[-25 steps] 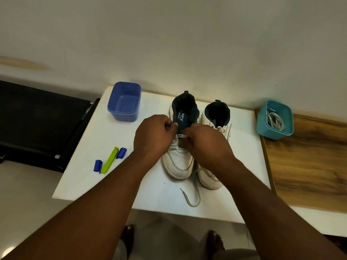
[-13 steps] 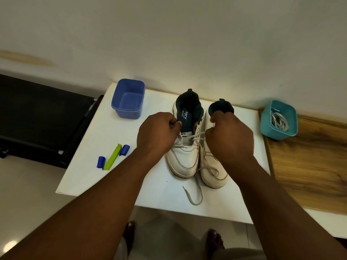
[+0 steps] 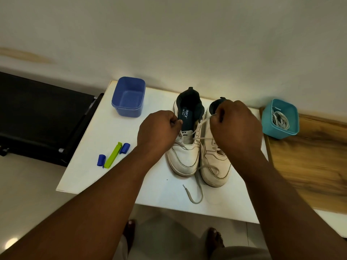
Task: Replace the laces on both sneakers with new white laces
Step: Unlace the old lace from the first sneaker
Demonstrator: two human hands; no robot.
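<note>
1. Right hand (image 3: 235,128): fingers curled, pinching the old lace (image 3: 201,124), which runs taut from the left shoe (image 3: 185,145) up to the fingertips.
2. Left hand (image 3: 158,131): curled at the shoe's collar, thumb against the tongue. It looks like it's bracing the shoe; can't tell if it also holds a lace end.
3. Right shoe (image 3: 216,166) sits under the right hand, touching the left shoe. A loose lace tail (image 3: 197,186) trails off toward the body.
4. Step looks like unlacing the left shoe. Pull one eyelet row at a time along the lace's line and keep the left hand pinning the shoe so it doesn't tip or drag.
5. New laces (image 3: 280,121) are in the teal tub (image 3: 272,131), right of the right hand. Empty blue tub (image 3: 128,111) is beyond the left hand.
6. Hidden: most eyelets on both shoes are under the hands, so rows left can't be counted. Whose tail that is: unclear.
</note>
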